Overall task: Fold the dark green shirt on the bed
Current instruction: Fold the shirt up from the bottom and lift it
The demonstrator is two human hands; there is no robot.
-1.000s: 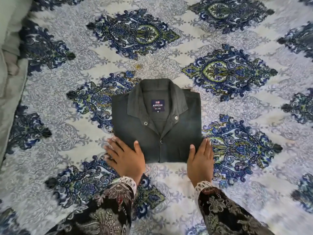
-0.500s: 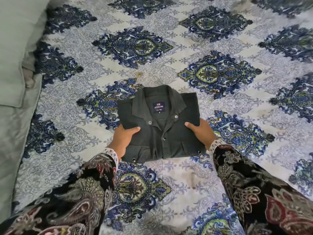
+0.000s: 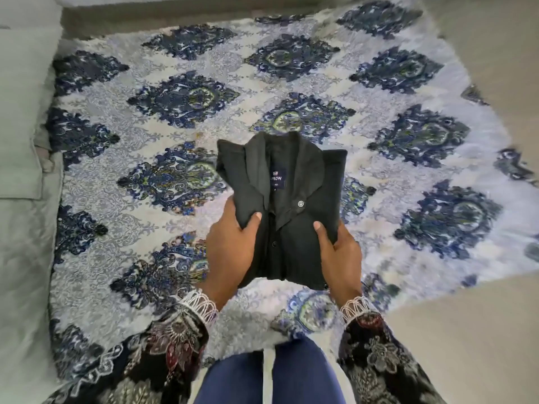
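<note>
We see the folded dark green cotton shirt [image 3: 294, 228] held up in front of the body, collar pointing away from us and the buttoned placket facing up, above the blue-and-white patterned bedspread [image 3: 163, 135] (whether its far edge touches the cloth we cannot tell). Our left hand [image 3: 233, 249] grips the shirt's left side, thumb laid across the top near the placket and the other fingers hidden beneath, so the fabric bunches slightly under the thumb. Our right hand [image 3: 341, 255] clamps the right side in the same way, thumb on top and pointing toward the collar, the rest of the fingers tucked under the bundle. Both wrists are bent a little inward, with the forearms coming up from the bottom corners in dark floral sleeves [image 3: 376, 351] edged with pale lace cuffs. A navy brand label [image 3: 277, 179] shows inside the collar, and one pale round button [image 3: 300, 203] sits just below it. Blue trousers [image 3: 271, 377] appear at the bottom edge between the arms. A grey-green cushion [image 3: 20, 112] lies along the left side of the bedspread
</note>
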